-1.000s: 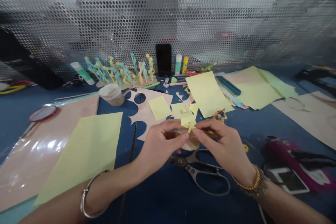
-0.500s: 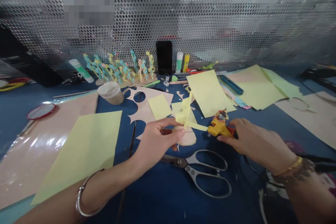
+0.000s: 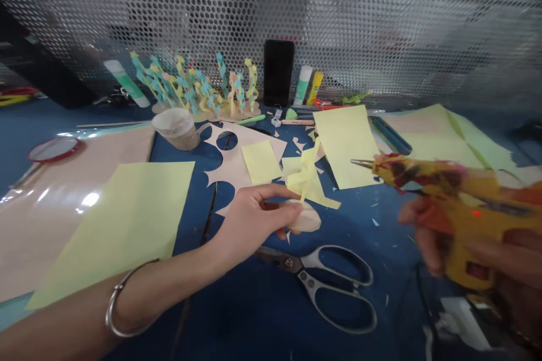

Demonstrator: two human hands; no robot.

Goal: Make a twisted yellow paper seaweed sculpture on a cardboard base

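Observation:
My left hand [image 3: 258, 211] pinches a small pale paper disc [image 3: 309, 219] by its near-left edge, thumb on top. A folded yellow paper strip [image 3: 305, 175] rises from the disc. My right hand [image 3: 429, 237], blurred at the right, is wrapped around a yellow glue gun [image 3: 455, 180]. The gun is raised above the table, its metal nozzle pointing left, apart from the disc, and a small red light glows on its side. Just below my left hand, silver-handled scissors [image 3: 313, 279] lie on the blue table, their blade tips partly hidden.
Yellow sheets [image 3: 345, 149] and a cut-out pink sheet [image 3: 232, 169] surround the hands. Behind are a white cup [image 3: 175, 128], twisted paper stalks [image 3: 199, 90], an upright phone [image 3: 278, 73] and a glue stick [image 3: 303, 86]. A perforated metal panel [image 3: 339, 11] closes the back.
My right hand has lifted the glue gun from the table and swung it so the nozzle points left. My left hand keeps its hold on the disc. The view has shifted slightly.

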